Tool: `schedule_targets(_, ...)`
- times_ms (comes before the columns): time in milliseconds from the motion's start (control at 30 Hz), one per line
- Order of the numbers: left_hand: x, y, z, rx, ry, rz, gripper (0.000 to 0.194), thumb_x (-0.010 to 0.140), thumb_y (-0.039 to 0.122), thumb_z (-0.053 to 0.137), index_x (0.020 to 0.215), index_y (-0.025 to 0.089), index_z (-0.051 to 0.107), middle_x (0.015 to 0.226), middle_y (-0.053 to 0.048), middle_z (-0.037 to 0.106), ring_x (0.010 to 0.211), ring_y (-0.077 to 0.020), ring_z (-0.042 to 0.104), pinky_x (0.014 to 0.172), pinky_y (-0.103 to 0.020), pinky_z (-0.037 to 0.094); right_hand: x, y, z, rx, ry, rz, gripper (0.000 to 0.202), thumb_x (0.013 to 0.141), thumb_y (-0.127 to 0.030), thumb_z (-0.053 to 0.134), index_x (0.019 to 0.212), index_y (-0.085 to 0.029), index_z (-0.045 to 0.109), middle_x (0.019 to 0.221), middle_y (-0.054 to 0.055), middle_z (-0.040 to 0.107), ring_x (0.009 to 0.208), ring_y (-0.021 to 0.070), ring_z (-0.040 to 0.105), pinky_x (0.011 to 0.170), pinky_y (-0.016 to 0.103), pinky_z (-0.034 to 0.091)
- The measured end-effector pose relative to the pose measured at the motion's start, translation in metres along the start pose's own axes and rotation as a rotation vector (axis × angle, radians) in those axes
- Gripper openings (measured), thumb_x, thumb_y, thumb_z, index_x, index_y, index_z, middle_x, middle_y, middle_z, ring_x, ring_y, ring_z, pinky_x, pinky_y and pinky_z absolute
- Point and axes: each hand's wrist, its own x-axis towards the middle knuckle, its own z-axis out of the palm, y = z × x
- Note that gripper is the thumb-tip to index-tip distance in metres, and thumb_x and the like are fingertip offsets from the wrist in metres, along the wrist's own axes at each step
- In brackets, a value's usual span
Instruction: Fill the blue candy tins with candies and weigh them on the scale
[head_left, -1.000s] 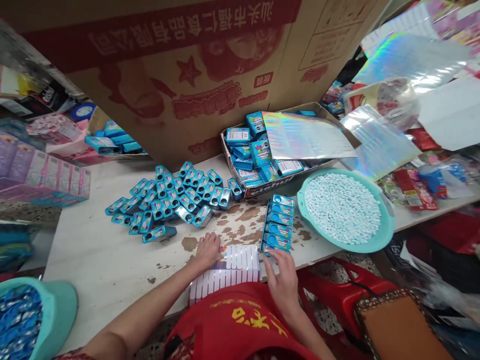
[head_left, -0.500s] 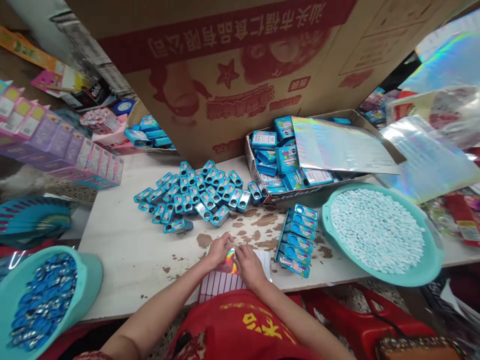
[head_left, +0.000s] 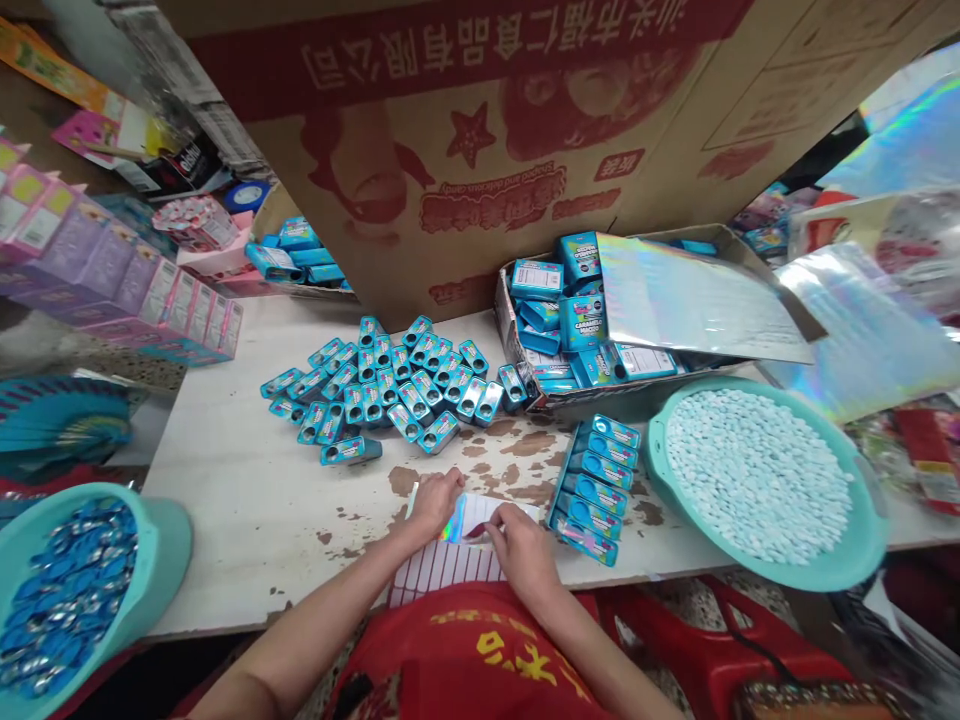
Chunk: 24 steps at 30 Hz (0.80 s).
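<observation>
My left hand is closed on the edge of a shiny rainbow sticker sheet near the table's front edge. My right hand pinches a small dark reddish strip, apparently a peeled sticker, just above the sheet. Under both hands lies a label sheet with white rectangles and dark dividing lines. To the right of my hands stands a row of several blue candy boxes, tops facing up. Beyond my hands, many similar small blue boxes with round holes are grouped upright.
A teal basin of pale blue candies stands at right; a teal tub of blue-silver pieces is at left. An open carton of blue boxes, partly covered by a silver sheet, sits behind. A tall cardboard box blocks the back.
My hands have moved apart, the right one shifting right with the reddish strip now showing in its pinch. More of the white sheet shows between them. The view has shifted slightly.
</observation>
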Motion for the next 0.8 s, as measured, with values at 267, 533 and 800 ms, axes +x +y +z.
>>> schedule_targets(267, -0.02, 0.059, -0.008, -0.47, -0.403, 0.234, 0.026, 0.075, 0.037, 0.055, 0.091, 0.017, 0.059, 0.086, -0.003, 0.063, 0.08, -0.0168, 0.056, 0.071, -0.027, 0.043, -0.015, 0.005, -0.058, 0.353, 0.093, 0.309, 0.018, 0.083, -0.033, 0.05, 0.069, -0.022, 0.05, 0.059, -0.003, 0.056, 0.049, 0.0131, 0.049, 0.049, 0.023, 0.034)
schedule_targets(533, -0.005, 0.1, 0.015, -0.193, -0.545, 0.372, 0.018, 0.082, 0.032, 0.043, 0.081, 0.019, 0.055, 0.059, 0.005, 0.049, 0.058, -0.0112, 0.045, 0.058, -0.022, 0.032, -0.048, 0.039, -0.065, 0.36, 0.279, 0.452, 0.019, 0.078, -0.036, 0.051, 0.066, -0.022, 0.053, 0.069, 0.003, 0.061, 0.06, 0.0173, 0.056, 0.058, 0.027, 0.043)
schedule_targets(800, 0.029, 0.138, 0.029, -0.082, -0.494, 0.566, 0.013, 0.082, 0.02, 0.037, 0.093, 0.021, 0.044, 0.064, 0.005, 0.042, 0.063, -0.0132, 0.042, 0.061, -0.024, 0.032, -0.021, 0.082, -0.087, 0.292, 0.141, 0.666, 0.014, 0.075, -0.027, 0.054, 0.062, -0.021, 0.051, 0.056, -0.002, 0.06, 0.054, 0.0152, 0.057, 0.052, 0.024, 0.038)
